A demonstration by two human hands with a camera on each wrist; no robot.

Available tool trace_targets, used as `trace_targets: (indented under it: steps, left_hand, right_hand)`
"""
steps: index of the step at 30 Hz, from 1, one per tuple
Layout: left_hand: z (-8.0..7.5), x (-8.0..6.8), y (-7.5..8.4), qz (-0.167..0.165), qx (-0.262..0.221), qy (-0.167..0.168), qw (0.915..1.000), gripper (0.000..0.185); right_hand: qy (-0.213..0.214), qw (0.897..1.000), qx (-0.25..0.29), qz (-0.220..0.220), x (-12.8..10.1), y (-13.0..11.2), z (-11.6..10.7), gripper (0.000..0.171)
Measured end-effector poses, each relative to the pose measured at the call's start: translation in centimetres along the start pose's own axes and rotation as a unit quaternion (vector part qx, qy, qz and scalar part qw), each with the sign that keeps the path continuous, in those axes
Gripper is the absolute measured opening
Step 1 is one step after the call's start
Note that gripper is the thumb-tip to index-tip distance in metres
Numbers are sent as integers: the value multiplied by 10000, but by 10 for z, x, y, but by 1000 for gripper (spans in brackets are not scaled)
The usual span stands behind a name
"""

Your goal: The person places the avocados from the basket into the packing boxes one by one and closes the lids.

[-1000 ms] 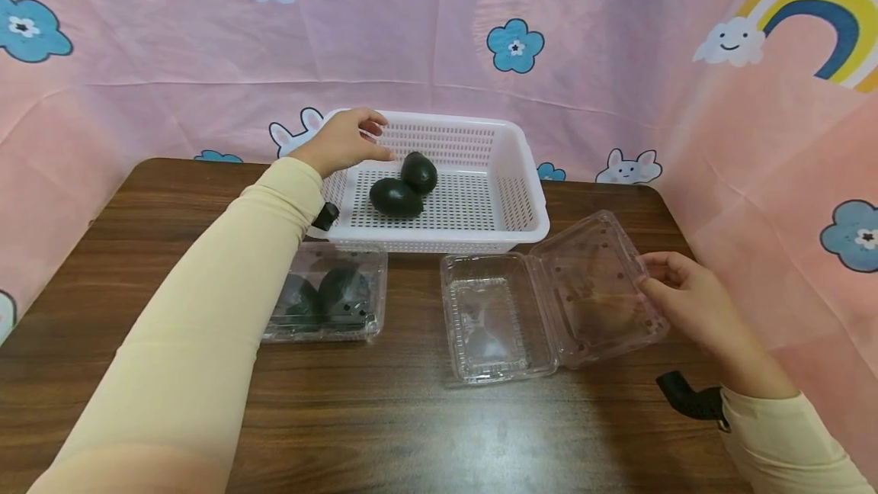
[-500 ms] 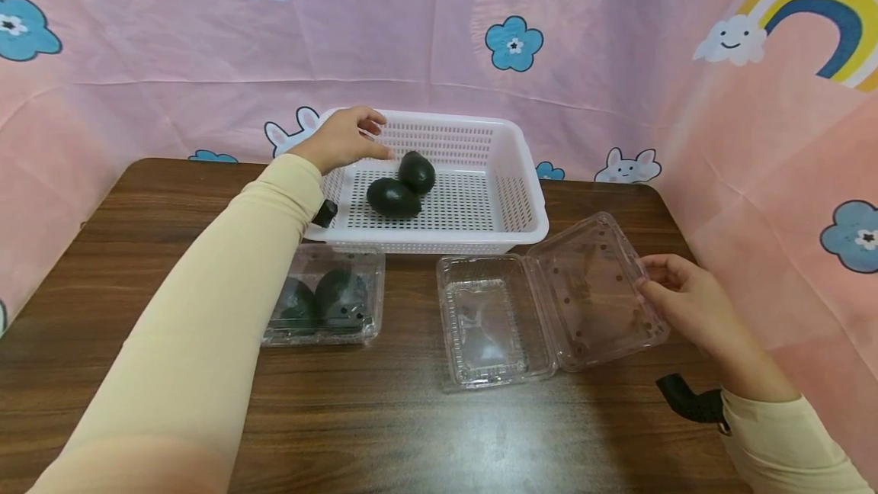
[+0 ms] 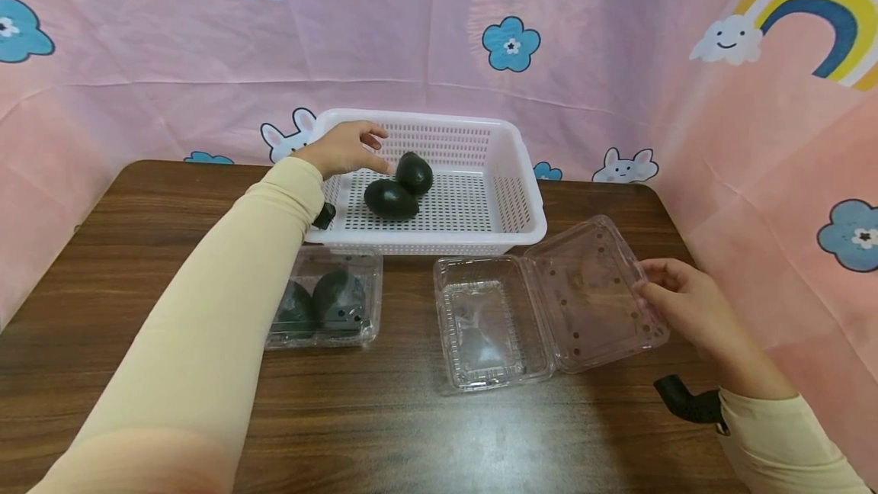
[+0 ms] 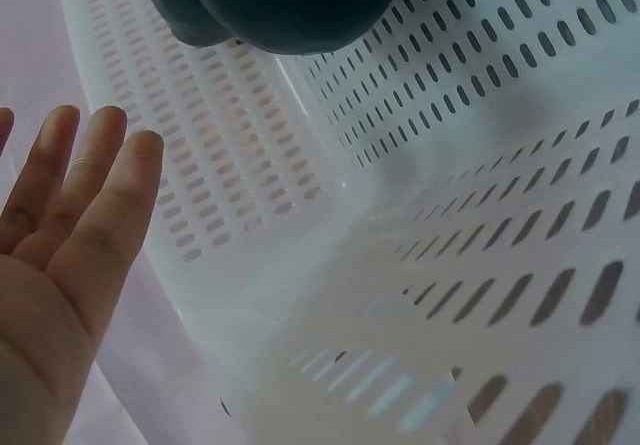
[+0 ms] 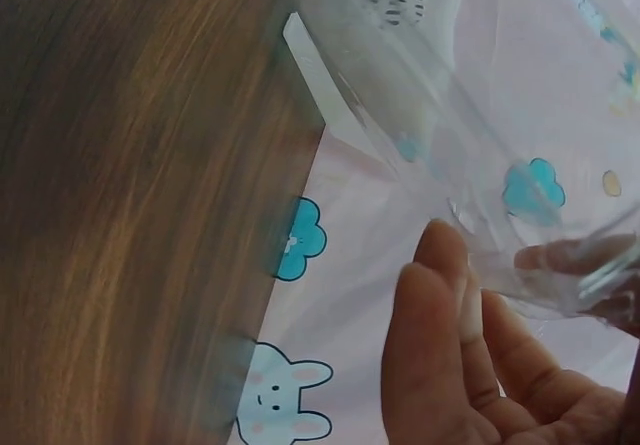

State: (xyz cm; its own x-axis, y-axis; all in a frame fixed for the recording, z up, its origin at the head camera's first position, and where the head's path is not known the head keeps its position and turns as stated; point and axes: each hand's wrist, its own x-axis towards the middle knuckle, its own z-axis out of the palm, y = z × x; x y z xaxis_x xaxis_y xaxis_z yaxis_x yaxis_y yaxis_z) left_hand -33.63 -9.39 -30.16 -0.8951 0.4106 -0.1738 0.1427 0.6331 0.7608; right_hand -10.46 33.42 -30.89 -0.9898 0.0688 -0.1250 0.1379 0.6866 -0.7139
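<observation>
Two dark green, egg-shaped avocados (image 3: pixel 400 187) are seen lying touching each other on the perforated floor of a white plastic slotted basket (image 3: pixel 528 218), toward its left half; the nearer one (image 3: pixel 391 199) lies on its side, while the farther one (image 3: pixel 414 172) is set against it behind and to the right. In the left wrist view their dark rounded undersides (image 4: pixel 275 3) are shown at the top edge.

A clear plastic hinged clamshell box (image 3: pixel 492 326) is laid open on the wood-grain table in front of the basket, its tray empty. Its perforated lid (image 3: pixel 595 292) is tilted up to the right, apparently pinched at its outer edge by fingers.
</observation>
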Motion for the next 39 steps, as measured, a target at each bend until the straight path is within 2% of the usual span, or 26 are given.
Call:
trace_targets:
  steps: [9,16,21,27,39]
  left_hand:
    - [3,4,-6,-99,58,-104,9999,73]
    - [6,5,-8,-262,65,-312,9991,75]
    - [6,7,-11,-258,-92,-444,9986,75]
    - [8,10,-15,-401,-211,-690,9966,75]
    - [14,15,-24,-493,-13,-955,9942,77]
  right_hand:
    - [-100,9983,568,111,0,7,-1,40]
    - [-88,9980,603,155,1,10,-1,41]
    - [-86,9973,703,207,2,11,-1,40]
    - [-146,9961,831,258,2,13,-1,41]
    - [-179,9956,884,273,3,15,-1,39]
